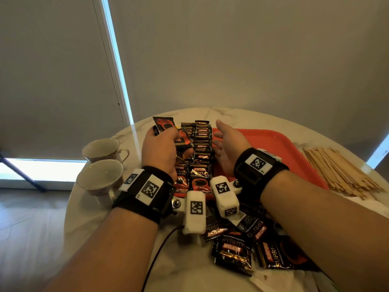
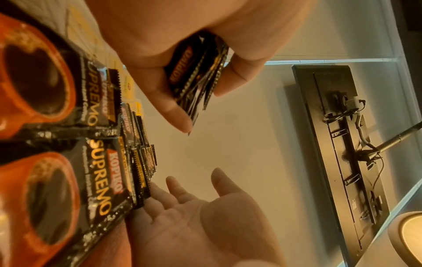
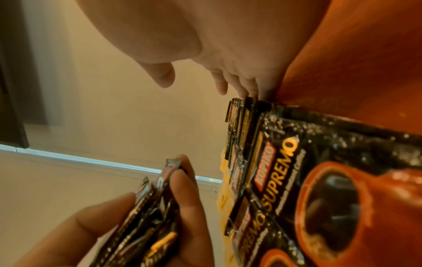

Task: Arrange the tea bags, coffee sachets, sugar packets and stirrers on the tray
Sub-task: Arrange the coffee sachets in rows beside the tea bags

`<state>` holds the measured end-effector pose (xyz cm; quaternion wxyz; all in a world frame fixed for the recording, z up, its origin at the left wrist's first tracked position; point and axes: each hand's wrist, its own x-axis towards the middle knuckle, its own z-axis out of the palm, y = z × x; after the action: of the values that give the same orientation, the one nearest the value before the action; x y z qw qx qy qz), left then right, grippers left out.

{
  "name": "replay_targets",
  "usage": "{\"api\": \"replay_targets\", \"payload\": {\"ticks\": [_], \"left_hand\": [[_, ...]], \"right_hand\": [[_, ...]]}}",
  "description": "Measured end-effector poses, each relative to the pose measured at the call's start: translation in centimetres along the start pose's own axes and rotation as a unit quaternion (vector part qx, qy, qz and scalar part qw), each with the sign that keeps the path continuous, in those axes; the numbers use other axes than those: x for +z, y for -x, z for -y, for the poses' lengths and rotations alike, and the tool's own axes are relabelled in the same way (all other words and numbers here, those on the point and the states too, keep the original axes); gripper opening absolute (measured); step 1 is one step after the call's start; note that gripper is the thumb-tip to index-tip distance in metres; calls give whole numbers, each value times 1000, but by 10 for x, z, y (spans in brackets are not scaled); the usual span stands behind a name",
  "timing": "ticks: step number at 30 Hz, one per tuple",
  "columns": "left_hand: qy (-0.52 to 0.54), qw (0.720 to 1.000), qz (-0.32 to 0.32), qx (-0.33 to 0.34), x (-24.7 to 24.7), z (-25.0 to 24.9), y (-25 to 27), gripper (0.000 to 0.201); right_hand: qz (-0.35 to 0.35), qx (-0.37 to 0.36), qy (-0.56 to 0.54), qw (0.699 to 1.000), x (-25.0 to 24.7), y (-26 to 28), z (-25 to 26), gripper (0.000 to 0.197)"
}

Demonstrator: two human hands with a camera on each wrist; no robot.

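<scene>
Left hand [image 1: 160, 147] pinches black foil coffee sachets [image 1: 165, 125] w/ right hand [image 1: 228, 144] spread by the overlapping row [image 1: 202, 140] on red plastic tray [image 1: 280, 144].

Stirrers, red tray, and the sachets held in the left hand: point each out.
stirrers [image 1: 336, 171]: head view, middle of the wooden pile.
red tray [image 1: 280, 148]: head view, bare floor of the tray.
sachets [image 2: 196, 72]: left wrist view, bundle edge between thumb and fingers.

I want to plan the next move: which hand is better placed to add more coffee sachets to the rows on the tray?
Probably the left hand: it already grips a bundle of sachets above the rows on the tray. The right hand is open, beside the rows.
</scene>
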<state>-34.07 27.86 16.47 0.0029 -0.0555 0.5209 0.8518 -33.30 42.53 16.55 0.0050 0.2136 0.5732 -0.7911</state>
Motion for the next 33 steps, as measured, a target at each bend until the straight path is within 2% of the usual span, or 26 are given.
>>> {"api": "replay_targets", "payload": {"ticks": [3,5,7,9,12,14,17,19,22,26,28,31,33], "left_hand": [[-1,1000,0,9,-1,-2,1,20],[-3,1000,0,8,-2,-4,1,20],[-2,1000,-1,5,-3,-5,0,21],[1,1000,1,4,-2,-5,0,22],[-1,1000,2,1,-1,-3,2,20],[-4,1000,3,-1,0,-2,3,20],[-9,1000,1,-4,0,-2,3,20],[-9,1000,5,-6,1,-1,4,20],[-12,1000,11,-5,1,0,5,19],[-12,1000,19,-7,0,3,4,23],[-15,999,42,-14,1,4,5,26],[-26,994,101,-26,2,5,9,31],[-46,989,139,-18,3,7,12,36]], "right_hand": [[-10,-6,12,1000,1,9,2,32],[-8,-10,5,1000,-3,14,0,55],[-11,-13,0,1000,-5,17,-5,65],[-9,-11,-2,1000,-7,19,-11,60],[-3,-14,16,1000,-8,24,-15,27],[-2,-16,0,1000,-10,27,-16,29],[9,-22,-25,999,-12,32,-18,57],[22,-18,-31,999,-14,34,-21,59],[34,-16,-34,999,-14,37,-23,46],[22,-15,-43,999,-17,38,-25,67],[14,-30,-26,999,-20,38,-22,62],[18,-89,20,996,-22,39,-12,42],[34,-129,72,988,-20,37,-4,36]]}}
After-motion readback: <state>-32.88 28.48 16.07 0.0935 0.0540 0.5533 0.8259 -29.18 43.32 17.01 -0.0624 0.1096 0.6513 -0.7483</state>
